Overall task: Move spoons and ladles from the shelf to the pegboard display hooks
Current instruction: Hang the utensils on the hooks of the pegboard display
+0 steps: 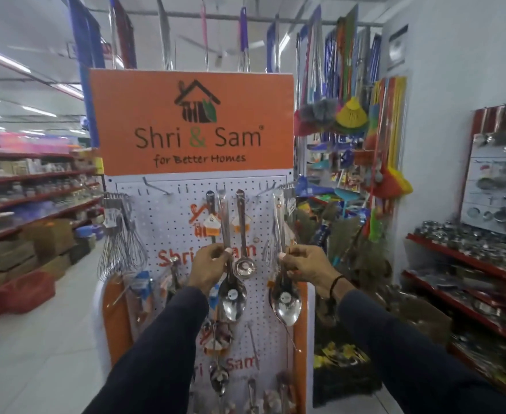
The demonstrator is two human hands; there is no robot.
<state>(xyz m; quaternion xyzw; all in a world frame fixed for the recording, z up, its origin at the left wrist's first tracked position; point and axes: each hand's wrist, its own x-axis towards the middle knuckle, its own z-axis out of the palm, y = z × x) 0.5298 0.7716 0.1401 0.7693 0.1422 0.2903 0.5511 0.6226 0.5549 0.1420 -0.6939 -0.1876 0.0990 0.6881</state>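
Far left of the stand, whisks (120, 246) hang off a side hook, untouched. My left hand (208, 265) is pinched around the handle of a big steel spoon (231, 297), bowl down, in front of the white pegboard (174, 231). Handle top reaches up near the top-row hooks (220, 188); can't tell if it's seated on one. Just right of it a small ladle (244, 265) hangs on the board, free of my fingers. Further right, my right hand (305, 268) grips the handle of a second spoon (286, 304), bowl down, at the board's right edge, handle up near the right-hand hook (287, 186). Both spoons are at the pegboard. Orange sign (192, 122) sits above. Steelware shelves (466, 282) far right.
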